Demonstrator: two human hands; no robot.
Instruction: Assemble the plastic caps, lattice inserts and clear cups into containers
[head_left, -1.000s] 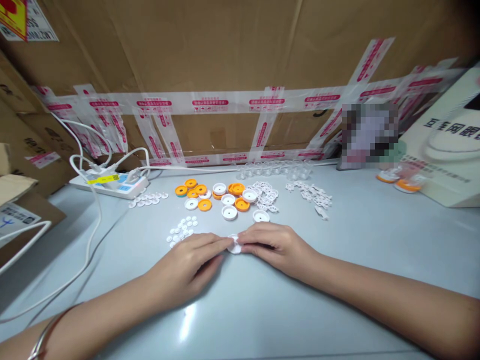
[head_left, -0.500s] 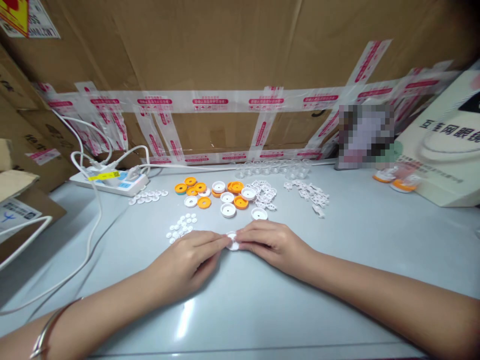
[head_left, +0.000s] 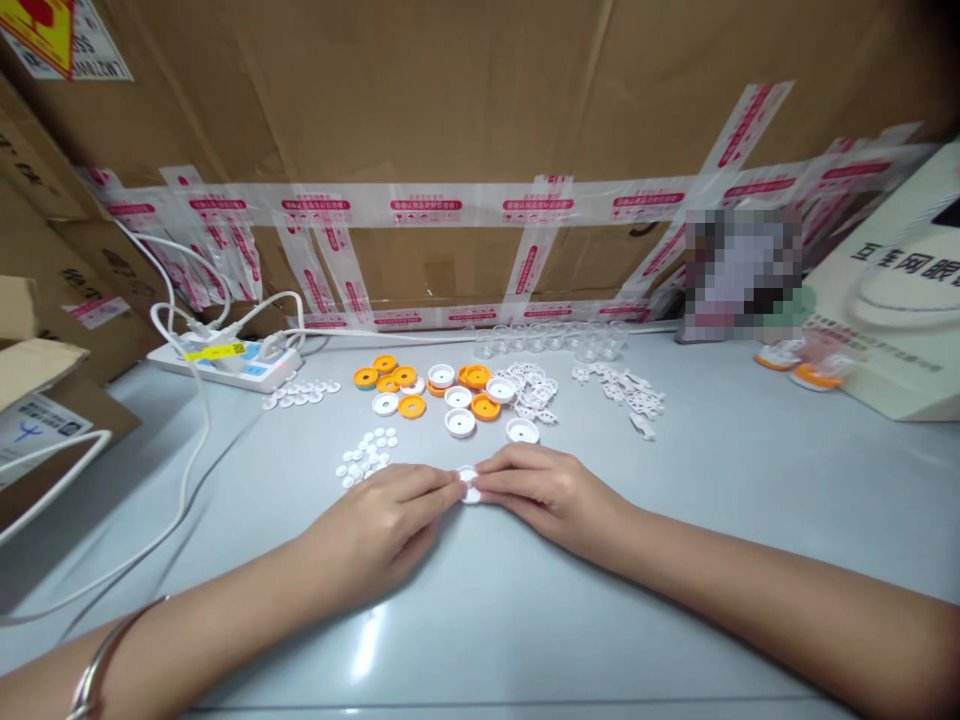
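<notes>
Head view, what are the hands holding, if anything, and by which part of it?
A round white piece, held by its opposite sides: left hand on the left, right hand on the right.

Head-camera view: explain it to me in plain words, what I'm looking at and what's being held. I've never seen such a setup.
There is no machine here. A person works with bare hands, and the camera, worn on the person's head, looks forward and down.

The left hand and right hand meet over the light blue-grey tabletop, together holding a small, round, white piece. The fingers hide its details.

Beyond the hands lie shallow, round, orange and white pieces, many with a central hole. Nearer the left hand are tiny white discs; farther back are clear, round pieces. A white power strip sits at the picture's left, before brown cardboard.
</notes>
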